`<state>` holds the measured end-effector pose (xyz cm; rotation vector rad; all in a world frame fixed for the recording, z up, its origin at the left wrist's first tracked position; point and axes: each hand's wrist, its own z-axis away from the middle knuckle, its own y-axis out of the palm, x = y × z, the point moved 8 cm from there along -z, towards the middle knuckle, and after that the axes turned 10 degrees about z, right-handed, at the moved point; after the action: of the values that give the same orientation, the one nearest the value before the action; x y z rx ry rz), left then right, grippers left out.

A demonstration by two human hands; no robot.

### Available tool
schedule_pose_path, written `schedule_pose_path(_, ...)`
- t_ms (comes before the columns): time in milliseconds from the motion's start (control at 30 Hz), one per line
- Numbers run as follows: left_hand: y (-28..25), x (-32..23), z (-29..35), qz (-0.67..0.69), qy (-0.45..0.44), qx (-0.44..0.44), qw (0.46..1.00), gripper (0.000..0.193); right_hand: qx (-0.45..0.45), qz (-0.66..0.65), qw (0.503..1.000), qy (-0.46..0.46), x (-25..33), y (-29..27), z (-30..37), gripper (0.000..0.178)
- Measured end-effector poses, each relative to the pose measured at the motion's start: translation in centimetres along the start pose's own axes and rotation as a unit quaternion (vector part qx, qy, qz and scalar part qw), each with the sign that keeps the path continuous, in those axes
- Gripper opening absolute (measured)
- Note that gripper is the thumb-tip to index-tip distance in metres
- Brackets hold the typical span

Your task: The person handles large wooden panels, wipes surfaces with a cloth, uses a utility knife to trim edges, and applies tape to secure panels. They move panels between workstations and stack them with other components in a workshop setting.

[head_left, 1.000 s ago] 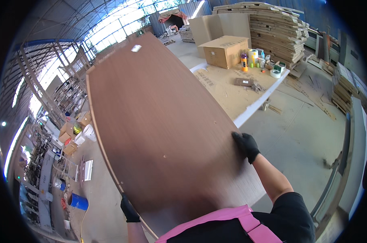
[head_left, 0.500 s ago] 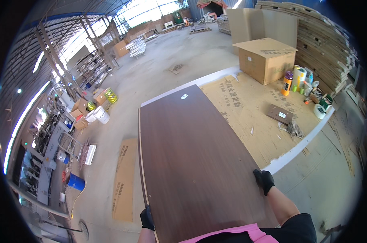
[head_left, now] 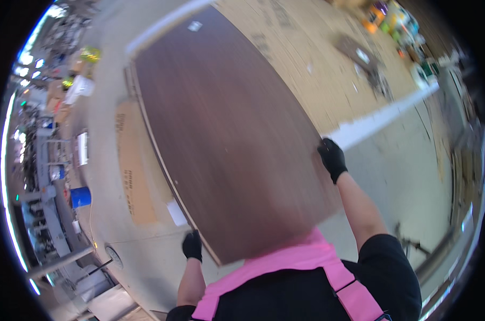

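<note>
A long dark brown wooden panel point(head_left: 221, 128) stretches away in front of me, with a small white label point(head_left: 195, 25) near its far end. Its near end reaches my pink apron. My left hand point(head_left: 192, 245), in a black glove, grips the left edge close to the near corner. On the opposite edge, a little farther along, my right hand point(head_left: 332, 159) is closed on the panel, also in a black glove. Fingers under the panel are hidden on both sides.
Beyond the panel, flat cardboard point(head_left: 285, 48) covers a worktable with a white edge point(head_left: 381, 122). A small brown board point(head_left: 357, 52) and several bottles lie on it. A cardboard strip point(head_left: 132, 166) and a blue bucket point(head_left: 81, 197) are on the floor at left.
My view has tipped down toward my body, so the panel and both hands appear higher. Both hands keep hold of the panel's edges. A white patch now shows beside its left edge.
</note>
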<state>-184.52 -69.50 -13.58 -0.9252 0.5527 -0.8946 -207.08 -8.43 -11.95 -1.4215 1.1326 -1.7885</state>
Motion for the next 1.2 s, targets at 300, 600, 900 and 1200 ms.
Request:
schedule_pose_path(300,-1.3,-17.1,2.8,0.026,0.477,-0.056,0.877,0.056,0.090,0.075,0.948,0.296,-17.3,-3.5,39.5,0.044)
schedule_pose_path(600,11.6,-27.2,18.5,-0.132,0.611,0.164,0.763,0.069,0.082,-0.338,0.670,0.656,-18.6,-4.5,74.5,0.030)
schedule_pose_path(900,19.1,-41.2,25.1,-0.343,0.630,0.184,0.672,0.057,0.015,-0.175,0.817,0.549,-19.2,-10.3,75.7,0.046)
schedule_pose_path(1200,28.4,-59.3,43.1,-0.502,0.686,0.201,0.487,0.041,-0.344,-0.088,0.675,0.647,-22.6,-24.7,88.7,0.030)
